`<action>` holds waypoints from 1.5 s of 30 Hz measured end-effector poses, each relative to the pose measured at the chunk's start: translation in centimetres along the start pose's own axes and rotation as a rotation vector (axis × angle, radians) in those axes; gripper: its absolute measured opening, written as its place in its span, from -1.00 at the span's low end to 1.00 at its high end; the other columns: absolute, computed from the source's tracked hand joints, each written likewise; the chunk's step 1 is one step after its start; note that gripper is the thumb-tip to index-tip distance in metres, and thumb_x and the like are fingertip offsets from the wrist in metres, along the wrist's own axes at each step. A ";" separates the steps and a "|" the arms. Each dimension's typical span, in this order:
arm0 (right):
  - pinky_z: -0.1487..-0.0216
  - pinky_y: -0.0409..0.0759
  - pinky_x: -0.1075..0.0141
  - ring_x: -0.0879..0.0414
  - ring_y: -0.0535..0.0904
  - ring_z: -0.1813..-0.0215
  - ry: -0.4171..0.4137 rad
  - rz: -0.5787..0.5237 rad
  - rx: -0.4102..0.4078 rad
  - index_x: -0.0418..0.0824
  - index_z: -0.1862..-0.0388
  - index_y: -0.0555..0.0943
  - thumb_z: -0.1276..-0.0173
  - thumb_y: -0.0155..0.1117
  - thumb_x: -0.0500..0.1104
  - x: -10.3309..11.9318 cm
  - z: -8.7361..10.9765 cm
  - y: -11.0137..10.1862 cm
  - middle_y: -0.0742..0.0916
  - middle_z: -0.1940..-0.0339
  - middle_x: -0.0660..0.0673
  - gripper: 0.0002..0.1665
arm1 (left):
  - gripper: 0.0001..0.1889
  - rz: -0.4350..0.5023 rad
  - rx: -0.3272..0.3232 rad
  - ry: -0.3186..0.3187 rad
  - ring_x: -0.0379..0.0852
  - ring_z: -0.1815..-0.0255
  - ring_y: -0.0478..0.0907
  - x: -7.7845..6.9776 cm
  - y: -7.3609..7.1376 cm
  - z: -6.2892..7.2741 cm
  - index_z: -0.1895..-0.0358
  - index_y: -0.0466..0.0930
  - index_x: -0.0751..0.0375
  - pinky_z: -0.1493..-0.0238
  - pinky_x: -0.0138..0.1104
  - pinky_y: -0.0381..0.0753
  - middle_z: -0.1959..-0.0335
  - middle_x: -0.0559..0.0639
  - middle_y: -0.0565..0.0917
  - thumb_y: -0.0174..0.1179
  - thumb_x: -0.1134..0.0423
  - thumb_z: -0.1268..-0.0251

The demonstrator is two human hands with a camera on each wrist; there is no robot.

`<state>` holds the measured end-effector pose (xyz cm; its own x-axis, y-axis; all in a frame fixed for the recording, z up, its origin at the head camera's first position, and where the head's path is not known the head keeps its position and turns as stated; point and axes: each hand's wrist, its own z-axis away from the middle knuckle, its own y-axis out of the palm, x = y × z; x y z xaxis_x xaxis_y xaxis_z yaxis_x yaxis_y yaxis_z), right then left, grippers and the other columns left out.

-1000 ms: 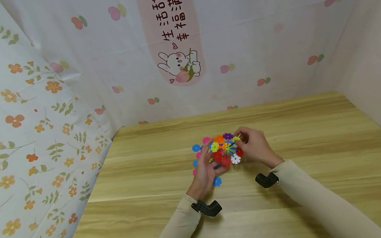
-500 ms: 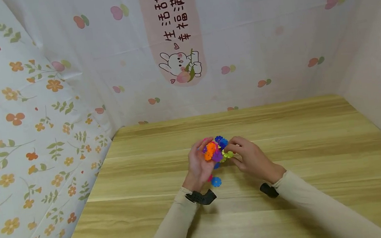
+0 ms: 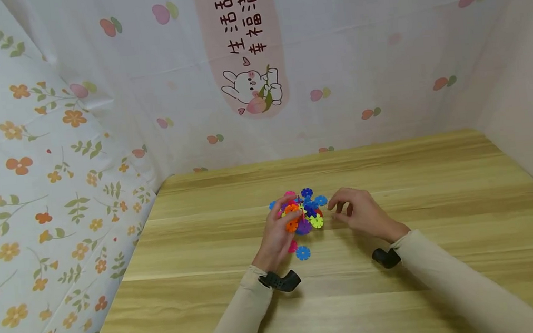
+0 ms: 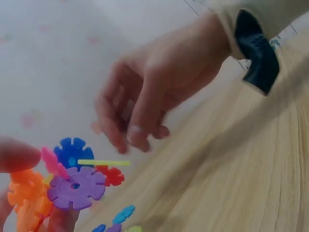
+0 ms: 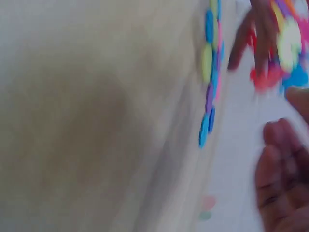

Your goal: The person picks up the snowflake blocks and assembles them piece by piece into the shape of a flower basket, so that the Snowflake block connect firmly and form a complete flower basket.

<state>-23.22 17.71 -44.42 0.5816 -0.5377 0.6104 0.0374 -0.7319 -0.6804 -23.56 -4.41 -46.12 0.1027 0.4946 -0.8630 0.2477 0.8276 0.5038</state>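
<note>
My left hand (image 3: 273,242) grips a cluster of interlocked plastic snowflake discs (image 3: 304,227), raised over the table. In the left wrist view, a purple disc (image 4: 76,189) faces the camera, with orange discs (image 4: 28,198) by the fingers. Blue, pink and red discs and an edge-on yellow disc (image 4: 104,163) join on around it. To the right of the cluster, my right hand (image 3: 364,212) hovers apart from it. Its fingers are loosely bent with nothing between them, as the left wrist view also shows. The left palm hides part of the cluster.
Loose snowflake discs lie on the wooden table (image 3: 430,189), partly hidden under the left hand and cluster. A blue disc (image 3: 303,253) lies nearest the front. The right wrist view shows a row of loose discs (image 5: 210,67). A patterned cloth (image 3: 358,74) hangs behind the table.
The cluster has been turned in the left hand; orange and purple discs now show in front. My right hand was pinching a yellow-green disc at the cluster, then let go and drew off rightward.
</note>
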 end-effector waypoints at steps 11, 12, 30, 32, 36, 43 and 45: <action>0.21 0.50 0.11 0.01 0.49 0.29 0.308 0.187 0.250 -0.32 0.01 0.57 -0.21 0.24 -0.26 -2.6 -3.9 0.4 0.62 0.30 -0.17 -0.65 | -0.55 -0.002 0.049 -0.043 -0.05 0.09 0.39 0.0 -0.6 0.4 -0.21 0.34 0.40 0.07 -0.32 0.43 -0.29 0.15 0.22 0.08 0.54 -0.22; 0.18 0.50 0.09 -0.02 0.48 0.26 0.314 0.228 0.262 -0.30 0.00 0.57 -0.19 0.25 -0.24 -2.7 -4.3 0.6 0.61 0.28 -0.18 -0.63 | -0.55 0.000 0.059 -0.054 -0.05 0.09 0.39 0.0 -0.6 0.5 -0.21 0.33 0.41 0.10 -0.32 0.45 -0.28 0.14 0.23 0.07 0.53 -0.23; 0.40 0.36 0.24 0.03 0.38 0.42 0.347 0.177 0.245 -0.24 0.38 0.49 0.03 0.25 -0.44 -3.2 -4.2 1.4 0.52 0.50 -0.09 -0.78 | -0.51 -0.015 0.190 -0.127 -0.05 0.06 0.43 0.8 -0.2 0.9 -0.27 0.19 0.40 0.17 -0.32 0.53 -0.20 0.19 0.31 0.05 0.26 -0.37; 0.43 0.35 0.26 0.05 0.37 0.46 0.337 0.134 0.244 -0.24 0.39 0.48 -0.01 0.25 -0.44 -3.1 -3.8 1.1 0.52 0.53 -0.07 -0.80 | -0.49 -0.033 0.188 -0.132 -0.07 0.08 0.45 0.9 -0.2 0.9 -0.27 0.20 0.41 0.18 -0.34 0.54 -0.15 0.19 0.34 0.08 0.24 -0.37; 0.41 0.41 0.25 0.07 0.41 0.46 0.323 0.020 0.228 -0.24 0.35 0.51 -0.14 0.24 -0.41 -2.8 -3.1 0.1 0.55 0.52 -0.07 -0.86 | -0.49 -0.042 0.189 -0.140 -0.06 0.10 0.47 1.0 0.0 0.9 -0.28 0.24 0.35 0.21 -0.34 0.57 -0.18 0.23 0.32 0.09 0.21 -0.35; 0.36 0.54 0.19 -0.04 0.54 0.37 0.339 -0.197 0.169 -0.23 0.22 0.57 -0.26 0.21 -0.37 -1.2 -2.7 -2.1 0.60 0.41 -0.11 -0.87 | -0.59 0.009 0.130 -0.147 -0.05 0.04 0.43 0.9 0.2 0.7 -0.20 0.35 0.32 0.16 -0.35 0.53 -0.27 0.23 0.24 0.05 0.21 -0.37; 0.40 0.56 0.14 -0.15 0.56 0.36 0.348 -0.256 0.151 -0.23 0.21 0.57 -0.27 0.22 -0.35 -0.5 -2.6 -2.6 0.62 0.40 -0.17 -0.88 | -0.61 0.029 0.123 -0.145 -0.05 0.02 0.43 0.9 0.1 0.6 -0.19 0.36 0.32 0.12 -0.34 0.52 -0.26 0.20 0.26 0.02 0.22 -0.38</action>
<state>-25.77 18.79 -41.91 0.2320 -0.4746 0.8491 0.2772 -0.8045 -0.5254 -22.87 -4.00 -46.89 0.2469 0.4667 -0.8492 0.3572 0.7708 0.5275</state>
